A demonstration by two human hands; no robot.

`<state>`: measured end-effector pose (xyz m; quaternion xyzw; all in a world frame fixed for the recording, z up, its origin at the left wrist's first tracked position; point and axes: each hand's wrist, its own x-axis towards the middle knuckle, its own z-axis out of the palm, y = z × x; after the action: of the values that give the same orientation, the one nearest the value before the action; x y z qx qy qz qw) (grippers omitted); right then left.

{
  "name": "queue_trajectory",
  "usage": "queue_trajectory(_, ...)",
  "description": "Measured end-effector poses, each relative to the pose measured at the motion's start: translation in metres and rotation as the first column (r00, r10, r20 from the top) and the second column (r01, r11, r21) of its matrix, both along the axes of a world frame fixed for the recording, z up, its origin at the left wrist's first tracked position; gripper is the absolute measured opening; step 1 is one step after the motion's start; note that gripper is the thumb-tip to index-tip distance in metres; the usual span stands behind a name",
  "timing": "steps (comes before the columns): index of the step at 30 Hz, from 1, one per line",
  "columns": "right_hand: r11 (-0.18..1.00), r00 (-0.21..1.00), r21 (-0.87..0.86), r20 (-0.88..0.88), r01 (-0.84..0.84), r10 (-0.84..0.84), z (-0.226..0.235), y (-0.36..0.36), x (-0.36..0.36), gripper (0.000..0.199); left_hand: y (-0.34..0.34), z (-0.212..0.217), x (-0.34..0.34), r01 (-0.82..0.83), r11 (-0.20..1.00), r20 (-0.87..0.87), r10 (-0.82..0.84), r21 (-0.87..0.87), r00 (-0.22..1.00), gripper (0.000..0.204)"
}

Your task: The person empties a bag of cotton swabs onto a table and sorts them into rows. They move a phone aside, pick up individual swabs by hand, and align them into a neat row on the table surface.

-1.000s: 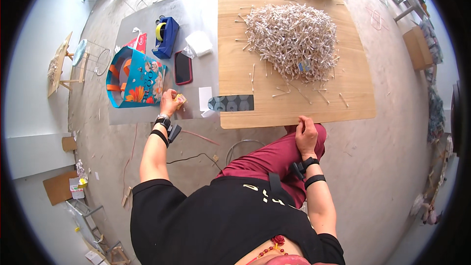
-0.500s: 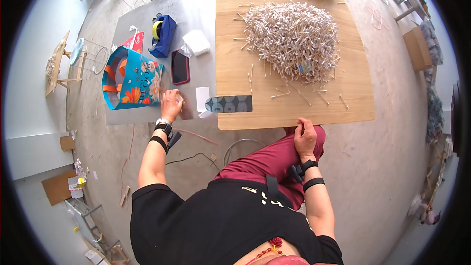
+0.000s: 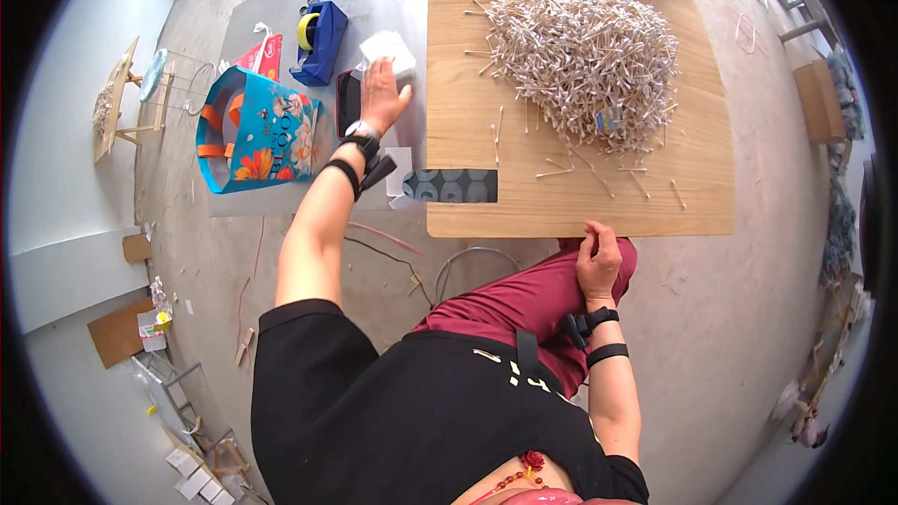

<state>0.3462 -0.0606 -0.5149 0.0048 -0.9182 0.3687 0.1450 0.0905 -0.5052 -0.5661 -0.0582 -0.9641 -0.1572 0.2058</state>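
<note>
My left hand [image 3: 382,99] reaches over the metal tabletop with its fingers stretched out. Its fingertips lie over the near edge of a white folded stack [image 3: 389,49], of thin sheets or bags. Beneath its edge, a dark phone in a red case [image 3: 348,98] is partly covered by the hand. My right hand [image 3: 600,266] rests by my knee at the wooden board's front edge, fingers loosely bent and seemingly holding nothing. A large heap of cotton swabs [image 3: 585,61] covers much of the wooden board [image 3: 524,210]. A small blue-labelled piece [image 3: 608,120] lies in the heap.
Left of the phone stand a blue tape dispenser [image 3: 321,45] and a turquoise flowered bag [image 3: 267,142], with a red packet [image 3: 262,58] behind. A grey patterned strip [image 3: 454,186] and a white card [image 3: 399,168] lie near the front edge. Loose swabs surround the heap.
My left hand has moved from beside the flowered bag, away from me and right, up to the white stack; its fingers have straightened. My right hand has stayed by my knee.
</note>
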Motion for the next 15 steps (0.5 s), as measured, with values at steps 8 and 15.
queue_trajectory(8,1.000,1.000,0.005,0.001,0.000,0.000,-0.001,0.003,-0.003,0.021,-0.005,-0.027,-0.059,-0.074,0.934,0.356,0.206,-0.351,0.911,0.055)
queue_trajectory(15,1.000,1.000,0.018,0.004,0.007,-0.007,-0.002,0.004,-0.003,0.020,-0.004,-0.041,-0.061,-0.091,0.892,0.217,0.205,-0.442,0.954,0.023)
